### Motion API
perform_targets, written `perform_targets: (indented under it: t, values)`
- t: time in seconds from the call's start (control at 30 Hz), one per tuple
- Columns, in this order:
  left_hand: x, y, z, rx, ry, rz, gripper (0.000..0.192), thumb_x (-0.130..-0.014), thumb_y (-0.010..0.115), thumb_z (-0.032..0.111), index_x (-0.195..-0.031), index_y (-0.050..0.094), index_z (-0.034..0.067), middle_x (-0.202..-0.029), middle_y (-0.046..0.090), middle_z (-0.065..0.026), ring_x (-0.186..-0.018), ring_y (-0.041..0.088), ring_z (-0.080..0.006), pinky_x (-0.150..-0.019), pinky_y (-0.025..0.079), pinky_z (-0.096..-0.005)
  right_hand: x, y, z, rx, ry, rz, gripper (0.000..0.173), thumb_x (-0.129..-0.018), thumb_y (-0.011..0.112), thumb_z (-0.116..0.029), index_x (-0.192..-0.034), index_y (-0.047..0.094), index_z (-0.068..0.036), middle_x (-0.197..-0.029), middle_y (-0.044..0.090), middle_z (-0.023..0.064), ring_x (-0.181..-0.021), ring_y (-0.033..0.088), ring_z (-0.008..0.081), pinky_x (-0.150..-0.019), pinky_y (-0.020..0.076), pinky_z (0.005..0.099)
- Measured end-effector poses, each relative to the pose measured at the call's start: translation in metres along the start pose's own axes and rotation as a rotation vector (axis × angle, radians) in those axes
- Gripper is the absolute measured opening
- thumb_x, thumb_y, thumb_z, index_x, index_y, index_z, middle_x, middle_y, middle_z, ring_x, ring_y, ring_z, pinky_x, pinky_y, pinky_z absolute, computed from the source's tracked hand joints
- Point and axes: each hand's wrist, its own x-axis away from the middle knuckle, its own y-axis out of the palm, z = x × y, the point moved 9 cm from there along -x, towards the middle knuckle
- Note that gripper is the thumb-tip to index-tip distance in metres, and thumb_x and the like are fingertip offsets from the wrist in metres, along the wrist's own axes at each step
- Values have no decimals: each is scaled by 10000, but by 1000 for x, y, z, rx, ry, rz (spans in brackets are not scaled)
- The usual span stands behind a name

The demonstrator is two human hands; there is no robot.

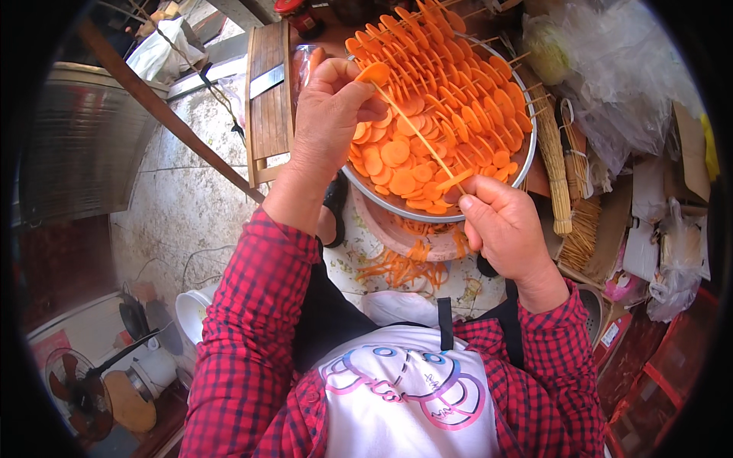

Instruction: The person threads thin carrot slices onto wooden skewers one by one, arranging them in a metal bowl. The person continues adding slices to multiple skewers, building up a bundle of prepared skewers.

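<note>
My left hand (332, 111) pinches a round carrot slice (374, 72) at the upper end of a thin bamboo skewer (413, 127). Gripped near its lower end by my right hand (499, 223), the skewer slants down to the right. Another carrot slice (456, 179) is threaded on it beside my right fingertips. Below lies a round metal basin (534, 150) with loose carrot slices (401, 182) in its near left part. Rows of carrot slices on skewers (481, 114) fill its far and right side, some skewer ends jutting past the rim.
A wooden slicer with a metal blade (267, 82) stands left of the basin. Beneath is a pink tub (381, 220), with carrot peels (409, 269) spilling toward the floor. Bundled skewers (579, 243) and plastic bags (613, 74) lie right. A fan (77, 389) sits lower left.
</note>
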Motion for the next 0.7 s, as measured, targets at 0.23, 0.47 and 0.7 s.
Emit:
perform_targets:
  t: [0.23, 0.47, 0.7]
  values:
    - [37, 61, -20, -76, -144, -239, 81, -887, 607, 14, -948, 557, 34, -884, 635, -35, -805, 702, -143, -721, 573, -257, -5, -8, -1, -83, 15, 77, 248, -1005, 482, -164, -1051, 638, 24, -606, 498, -45, -511, 430, 24, -493, 356, 199]
    - [54, 75, -27, -139, -119, -289, 163, -837, 664, 4, -961, 564, 35, -907, 628, -11, -832, 617, -71, -747, 505, -222, -6, -13, -1, -72, -40, 109, 242, -1005, 484, -163, -1050, 639, 17, -607, 497, -47, -524, 432, 20, -501, 346, 195]
    - [55, 76, -24, -104, -128, -278, 184, -828, 667, -6, -981, 575, 38, -918, 633, -11, -836, 613, -64, -746, 502, -215, -8, -11, 1, -96, -45, 109, 258, -1010, 482, -180, -1070, 634, 21, -595, 485, -53, -514, 414, 13, -493, 319, 181]
